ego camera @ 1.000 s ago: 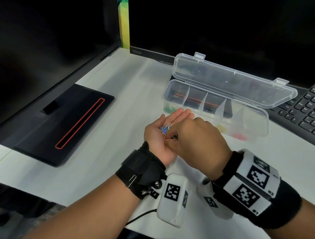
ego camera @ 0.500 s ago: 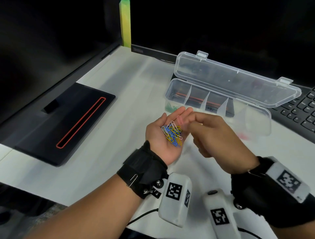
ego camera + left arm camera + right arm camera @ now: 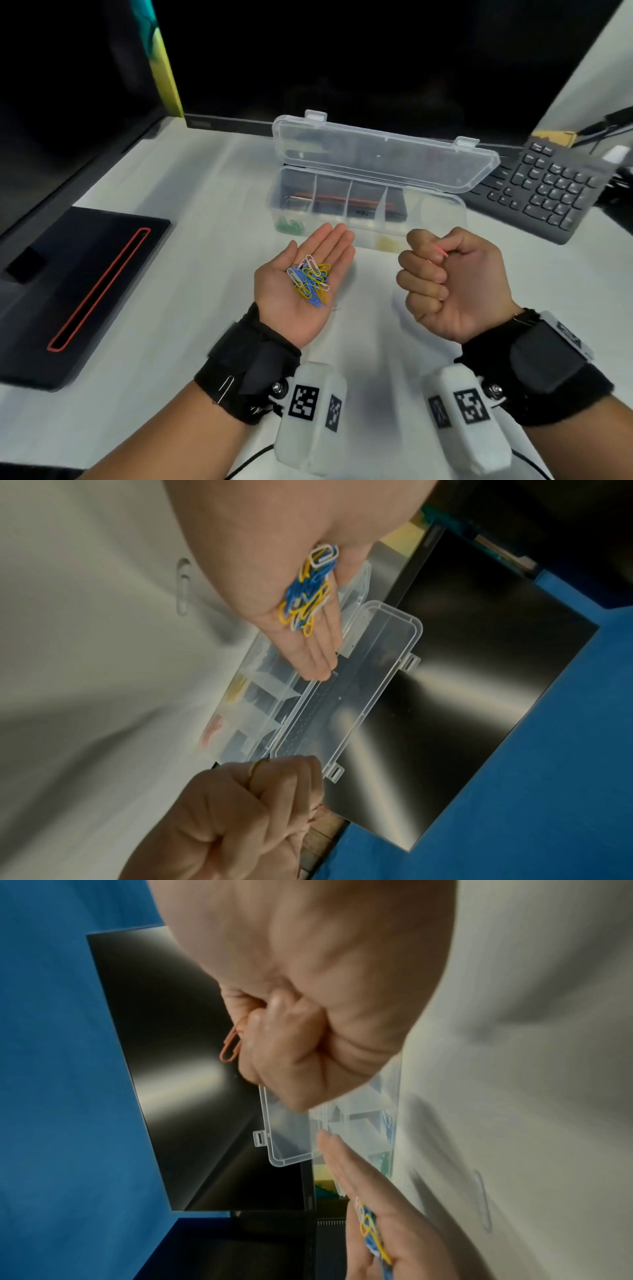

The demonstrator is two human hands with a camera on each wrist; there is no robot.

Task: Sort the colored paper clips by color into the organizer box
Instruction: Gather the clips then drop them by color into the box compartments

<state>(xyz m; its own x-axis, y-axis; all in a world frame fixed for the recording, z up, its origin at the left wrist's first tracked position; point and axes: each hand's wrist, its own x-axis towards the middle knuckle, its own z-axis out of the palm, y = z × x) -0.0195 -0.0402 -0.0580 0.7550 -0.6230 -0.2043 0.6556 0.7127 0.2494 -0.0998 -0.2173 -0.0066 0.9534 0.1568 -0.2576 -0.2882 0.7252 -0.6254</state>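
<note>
My left hand lies palm up with straight fingers and carries a small pile of blue, yellow and white paper clips. My right hand is curled into a fist to its right and pinches a red paper clip between thumb and forefinger. Behind both hands stands the clear organizer box with its lid open. Green clips lie in its leftmost compartment, yellow clips further right. A lone pale clip lies on the white table.
A black keyboard sits at the right behind the box. A black monitor base with a red slot lies at the left. Dark monitors stand along the back. Another clip is hooked on my left wrist strap.
My right hand has lifted off the left palm and moved right, curling into a fist with a red clip in it. The left palm has stayed flat under the pile.
</note>
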